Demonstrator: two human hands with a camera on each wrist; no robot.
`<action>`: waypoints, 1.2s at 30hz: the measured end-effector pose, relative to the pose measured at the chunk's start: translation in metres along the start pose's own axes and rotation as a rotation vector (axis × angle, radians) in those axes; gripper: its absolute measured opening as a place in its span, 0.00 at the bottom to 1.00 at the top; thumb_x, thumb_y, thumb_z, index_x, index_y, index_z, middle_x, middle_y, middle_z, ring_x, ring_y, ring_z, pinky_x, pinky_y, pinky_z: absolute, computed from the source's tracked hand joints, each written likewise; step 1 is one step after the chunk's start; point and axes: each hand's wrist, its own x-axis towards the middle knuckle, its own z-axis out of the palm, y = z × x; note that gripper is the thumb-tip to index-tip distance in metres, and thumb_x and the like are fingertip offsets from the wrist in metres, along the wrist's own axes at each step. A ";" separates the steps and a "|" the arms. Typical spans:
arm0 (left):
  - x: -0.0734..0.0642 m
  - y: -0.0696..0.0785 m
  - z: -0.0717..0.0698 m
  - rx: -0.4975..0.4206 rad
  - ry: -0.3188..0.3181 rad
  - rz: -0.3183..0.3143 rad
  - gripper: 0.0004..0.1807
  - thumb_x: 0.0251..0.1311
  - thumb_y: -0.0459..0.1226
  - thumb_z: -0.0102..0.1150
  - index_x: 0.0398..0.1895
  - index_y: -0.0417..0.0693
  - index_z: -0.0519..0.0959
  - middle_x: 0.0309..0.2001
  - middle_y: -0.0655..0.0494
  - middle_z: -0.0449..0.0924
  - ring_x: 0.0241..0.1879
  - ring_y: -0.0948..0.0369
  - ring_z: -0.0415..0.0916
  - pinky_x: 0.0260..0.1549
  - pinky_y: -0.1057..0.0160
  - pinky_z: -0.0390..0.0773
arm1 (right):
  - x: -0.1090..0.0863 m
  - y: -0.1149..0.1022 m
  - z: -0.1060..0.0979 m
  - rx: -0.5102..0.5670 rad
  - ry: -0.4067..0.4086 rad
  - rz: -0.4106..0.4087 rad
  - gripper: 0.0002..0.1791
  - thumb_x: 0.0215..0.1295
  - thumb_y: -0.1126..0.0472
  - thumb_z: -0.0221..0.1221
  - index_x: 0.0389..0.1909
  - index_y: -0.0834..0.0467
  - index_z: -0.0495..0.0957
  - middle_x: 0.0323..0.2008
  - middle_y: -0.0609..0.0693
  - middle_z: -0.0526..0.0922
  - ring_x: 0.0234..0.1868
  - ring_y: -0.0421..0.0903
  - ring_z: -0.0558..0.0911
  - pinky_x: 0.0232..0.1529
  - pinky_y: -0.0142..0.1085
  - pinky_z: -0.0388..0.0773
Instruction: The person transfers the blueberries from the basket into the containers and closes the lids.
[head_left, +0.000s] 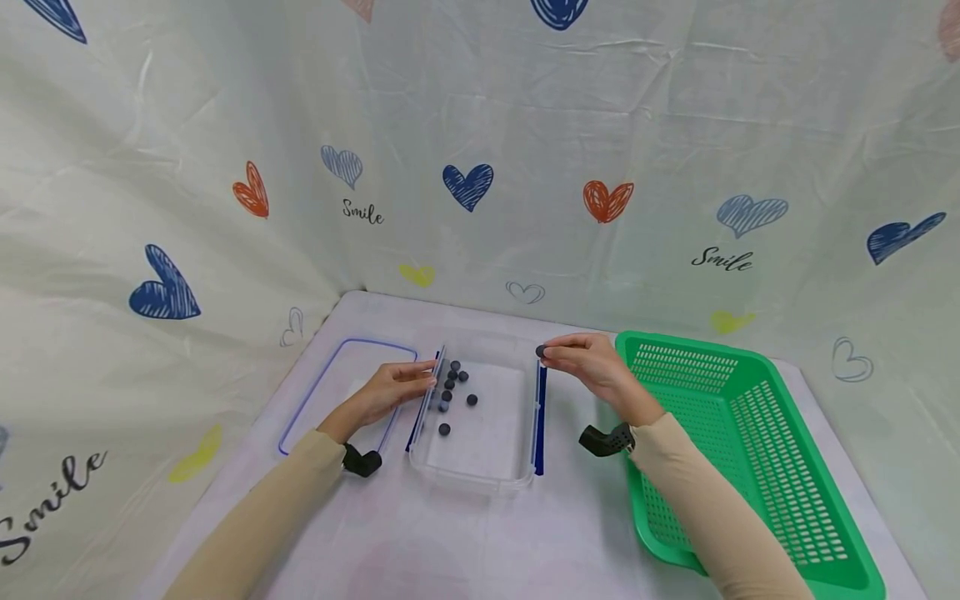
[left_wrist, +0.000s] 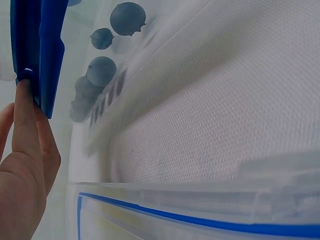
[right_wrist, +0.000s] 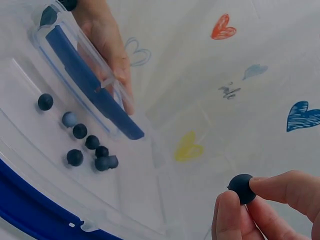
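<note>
A clear plastic box (head_left: 487, 483) with blue side latches stands uncovered on the table. Several dark blueberries (head_left: 472, 400) lie inside, most of them near its left wall. My left hand (head_left: 386, 390) rests fairly straight fingers against that wall; in the left wrist view the fingertips touch the blue latch (left_wrist: 40, 50). Above the box's far right corner, my right hand (head_left: 592, 367) pinches one blueberry (right_wrist: 242, 189) between thumb and fingers. The right wrist view shows this blueberry apart from the box.
A clear lid (head_left: 330, 375) with a blue rim lies left of the box. On the right stands a large green perforated basket (head_left: 750, 367), under the right forearm. A white sheet (head_left: 525, 125) printed with hearts hangs behind the table.
</note>
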 end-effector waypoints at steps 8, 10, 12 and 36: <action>0.001 -0.001 0.000 -0.005 0.004 -0.001 0.30 0.67 0.37 0.63 0.71 0.39 0.69 0.68 0.39 0.68 0.57 0.61 0.76 0.57 0.64 0.76 | 0.005 0.006 0.014 -0.016 -0.016 0.010 0.12 0.66 0.75 0.60 0.48 0.78 0.78 0.38 0.54 0.86 0.39 0.47 0.86 0.51 0.40 0.82; 0.000 0.000 0.000 -0.006 0.005 0.000 0.30 0.67 0.36 0.63 0.71 0.39 0.69 0.68 0.39 0.68 0.56 0.61 0.76 0.57 0.64 0.76 | 0.005 0.007 0.017 -0.027 -0.019 0.017 0.11 0.66 0.74 0.61 0.47 0.77 0.79 0.38 0.54 0.86 0.40 0.47 0.86 0.51 0.39 0.83; 0.000 0.000 0.000 -0.005 0.006 0.002 0.30 0.67 0.36 0.63 0.70 0.39 0.69 0.68 0.39 0.68 0.56 0.61 0.76 0.57 0.64 0.76 | 0.005 0.008 0.020 -0.041 -0.032 0.015 0.11 0.66 0.74 0.61 0.47 0.77 0.79 0.38 0.54 0.86 0.40 0.47 0.86 0.50 0.38 0.83; 0.001 0.001 0.000 -0.006 0.004 -0.008 0.30 0.67 0.37 0.64 0.70 0.40 0.69 0.68 0.39 0.68 0.58 0.59 0.75 0.59 0.63 0.75 | 0.018 0.030 0.059 -0.129 -0.095 0.074 0.11 0.64 0.75 0.61 0.45 0.78 0.78 0.36 0.58 0.86 0.34 0.46 0.87 0.47 0.40 0.84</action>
